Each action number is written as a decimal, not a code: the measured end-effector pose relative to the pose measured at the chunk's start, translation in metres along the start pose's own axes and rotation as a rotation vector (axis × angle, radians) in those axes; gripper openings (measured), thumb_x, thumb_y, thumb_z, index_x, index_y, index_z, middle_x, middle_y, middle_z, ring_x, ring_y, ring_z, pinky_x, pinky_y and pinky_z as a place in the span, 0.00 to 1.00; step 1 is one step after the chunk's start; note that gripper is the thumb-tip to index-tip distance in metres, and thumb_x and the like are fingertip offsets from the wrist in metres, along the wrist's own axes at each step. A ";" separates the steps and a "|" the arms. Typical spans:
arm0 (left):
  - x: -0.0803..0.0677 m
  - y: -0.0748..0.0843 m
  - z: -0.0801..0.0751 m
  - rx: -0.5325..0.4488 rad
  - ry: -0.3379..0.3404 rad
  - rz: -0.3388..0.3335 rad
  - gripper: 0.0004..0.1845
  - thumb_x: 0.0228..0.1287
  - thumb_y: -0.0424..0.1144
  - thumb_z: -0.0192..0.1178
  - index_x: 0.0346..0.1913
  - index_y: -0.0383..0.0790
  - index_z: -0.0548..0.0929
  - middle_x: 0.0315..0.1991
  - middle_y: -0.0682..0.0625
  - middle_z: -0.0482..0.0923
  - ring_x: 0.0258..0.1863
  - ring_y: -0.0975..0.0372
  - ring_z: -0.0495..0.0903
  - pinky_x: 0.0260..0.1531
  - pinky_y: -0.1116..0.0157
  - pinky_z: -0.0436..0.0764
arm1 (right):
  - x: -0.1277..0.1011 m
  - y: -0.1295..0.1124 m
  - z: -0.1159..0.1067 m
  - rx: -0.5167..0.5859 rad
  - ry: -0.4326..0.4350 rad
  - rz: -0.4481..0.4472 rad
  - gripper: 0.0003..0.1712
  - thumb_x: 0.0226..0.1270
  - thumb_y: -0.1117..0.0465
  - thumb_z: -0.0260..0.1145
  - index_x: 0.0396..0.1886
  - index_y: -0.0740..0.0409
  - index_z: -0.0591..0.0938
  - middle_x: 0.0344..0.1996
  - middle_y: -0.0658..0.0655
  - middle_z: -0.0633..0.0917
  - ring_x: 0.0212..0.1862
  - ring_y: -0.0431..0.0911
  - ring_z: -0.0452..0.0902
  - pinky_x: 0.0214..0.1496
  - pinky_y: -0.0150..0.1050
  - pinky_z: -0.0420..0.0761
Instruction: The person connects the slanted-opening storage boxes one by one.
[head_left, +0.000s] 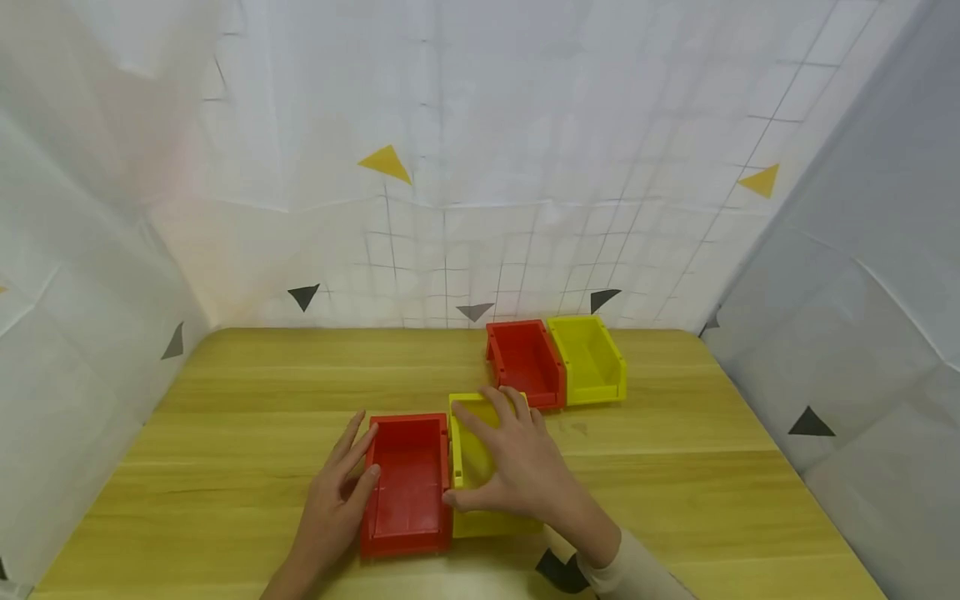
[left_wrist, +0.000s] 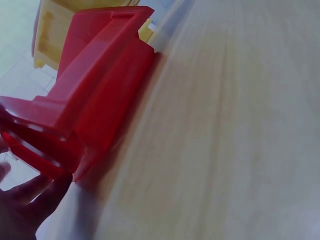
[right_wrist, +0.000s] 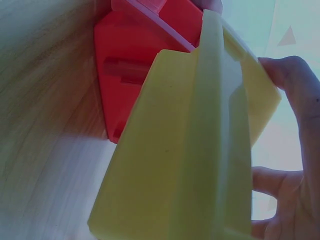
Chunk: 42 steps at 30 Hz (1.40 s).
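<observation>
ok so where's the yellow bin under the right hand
In the head view the near yellow bin sits on the wooden table, front centre, against the right side of the near red bin, with the right hand over it.

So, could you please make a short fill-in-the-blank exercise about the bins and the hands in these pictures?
1. The left hand touches the near ____ bin.
2. The right hand rests on the near ____ bin.
3. At the far side of the table, the far red bin stands beside the far yellow bin, on its ____ side in the head view.

Missing words: red; yellow; left
</observation>
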<state>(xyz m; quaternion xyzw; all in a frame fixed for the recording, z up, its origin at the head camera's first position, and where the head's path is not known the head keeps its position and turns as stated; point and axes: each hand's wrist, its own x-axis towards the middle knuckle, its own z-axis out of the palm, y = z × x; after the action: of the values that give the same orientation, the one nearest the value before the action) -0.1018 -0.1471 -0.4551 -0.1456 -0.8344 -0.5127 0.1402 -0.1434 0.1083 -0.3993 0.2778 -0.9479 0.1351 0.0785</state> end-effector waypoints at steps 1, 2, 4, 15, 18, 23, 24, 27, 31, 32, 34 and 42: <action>0.000 0.000 0.000 -0.002 -0.001 0.005 0.27 0.68 0.37 0.53 0.69 0.41 0.64 0.71 0.52 0.53 0.66 0.51 0.59 0.46 0.56 0.75 | 0.000 0.000 0.000 0.001 0.000 0.001 0.57 0.36 0.16 0.53 0.70 0.29 0.59 0.69 0.53 0.55 0.67 0.57 0.47 0.56 0.67 0.60; 0.000 0.000 0.000 -0.001 -0.005 0.012 0.27 0.69 0.37 0.52 0.69 0.42 0.63 0.71 0.53 0.53 0.66 0.52 0.59 0.46 0.57 0.75 | 0.001 0.000 0.000 0.002 -0.001 0.002 0.57 0.36 0.16 0.53 0.70 0.29 0.59 0.69 0.53 0.55 0.67 0.57 0.47 0.56 0.67 0.60; 0.000 0.000 0.000 -0.009 -0.012 0.017 0.27 0.69 0.37 0.52 0.70 0.44 0.62 0.71 0.54 0.54 0.67 0.54 0.57 0.47 0.58 0.74 | 0.001 0.000 0.000 0.004 -0.003 0.005 0.57 0.35 0.16 0.53 0.70 0.28 0.58 0.69 0.54 0.56 0.67 0.57 0.47 0.56 0.67 0.60; 0.000 0.002 -0.001 0.007 -0.026 0.024 0.26 0.70 0.37 0.50 0.69 0.44 0.62 0.70 0.55 0.54 0.67 0.56 0.58 0.50 0.62 0.72 | 0.002 -0.001 0.000 0.009 -0.007 0.013 0.57 0.34 0.15 0.51 0.70 0.27 0.58 0.68 0.54 0.57 0.67 0.56 0.47 0.55 0.67 0.61; 0.000 0.003 -0.001 0.014 -0.030 0.023 0.26 0.70 0.37 0.50 0.70 0.44 0.62 0.70 0.55 0.54 0.67 0.56 0.57 0.50 0.62 0.72 | 0.002 -0.001 0.000 0.004 -0.002 0.017 0.57 0.33 0.15 0.53 0.69 0.26 0.59 0.68 0.54 0.57 0.67 0.57 0.47 0.55 0.68 0.61; 0.000 0.005 -0.002 0.021 -0.028 0.020 0.26 0.70 0.36 0.50 0.70 0.44 0.62 0.70 0.55 0.55 0.67 0.56 0.57 0.52 0.61 0.70 | 0.002 -0.003 0.002 0.002 0.007 0.004 0.57 0.33 0.17 0.58 0.69 0.28 0.60 0.67 0.56 0.57 0.66 0.58 0.48 0.54 0.69 0.59; 0.000 0.005 -0.002 0.021 -0.027 0.021 0.26 0.70 0.36 0.50 0.70 0.43 0.62 0.70 0.54 0.55 0.67 0.55 0.57 0.52 0.60 0.70 | 0.002 -0.003 0.002 -0.003 0.010 0.002 0.57 0.33 0.17 0.57 0.69 0.28 0.61 0.67 0.56 0.57 0.66 0.58 0.48 0.54 0.69 0.60; 0.000 0.004 -0.002 0.020 -0.030 0.022 0.26 0.70 0.36 0.51 0.70 0.43 0.62 0.70 0.54 0.55 0.67 0.55 0.57 0.52 0.60 0.70 | 0.002 -0.002 0.003 -0.019 0.013 0.005 0.58 0.32 0.15 0.53 0.69 0.27 0.60 0.67 0.55 0.57 0.66 0.56 0.48 0.55 0.68 0.60; 0.001 0.002 -0.002 0.021 -0.034 0.024 0.26 0.70 0.37 0.50 0.70 0.43 0.62 0.70 0.54 0.55 0.67 0.56 0.56 0.51 0.59 0.71 | 0.003 -0.002 0.003 -0.021 0.016 0.016 0.57 0.32 0.15 0.55 0.69 0.26 0.60 0.67 0.54 0.57 0.66 0.56 0.48 0.55 0.68 0.60; 0.001 0.002 -0.002 0.019 -0.035 0.023 0.26 0.70 0.37 0.50 0.70 0.43 0.61 0.70 0.54 0.55 0.67 0.56 0.56 0.51 0.58 0.71 | 0.003 -0.002 0.003 -0.019 0.016 0.017 0.57 0.32 0.16 0.56 0.69 0.26 0.60 0.67 0.54 0.57 0.67 0.56 0.48 0.55 0.68 0.60; 0.001 0.001 -0.002 0.019 -0.033 0.024 0.27 0.70 0.37 0.50 0.70 0.44 0.61 0.70 0.54 0.55 0.67 0.55 0.57 0.50 0.58 0.72 | 0.003 -0.002 0.003 -0.016 0.014 0.020 0.57 0.32 0.16 0.56 0.69 0.26 0.60 0.67 0.54 0.57 0.67 0.56 0.48 0.55 0.68 0.60; 0.001 0.001 -0.002 0.026 -0.030 0.023 0.26 0.70 0.37 0.50 0.69 0.41 0.62 0.70 0.55 0.55 0.67 0.56 0.57 0.51 0.59 0.71 | 0.003 -0.002 0.004 -0.022 0.005 0.016 0.58 0.32 0.15 0.53 0.70 0.27 0.59 0.68 0.56 0.57 0.67 0.58 0.48 0.55 0.69 0.59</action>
<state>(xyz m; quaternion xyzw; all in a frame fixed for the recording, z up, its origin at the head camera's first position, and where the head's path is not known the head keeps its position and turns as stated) -0.1024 -0.1477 -0.4527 -0.1607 -0.8414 -0.4978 0.1355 -0.1445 0.1037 -0.4020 0.2689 -0.9513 0.1262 0.0829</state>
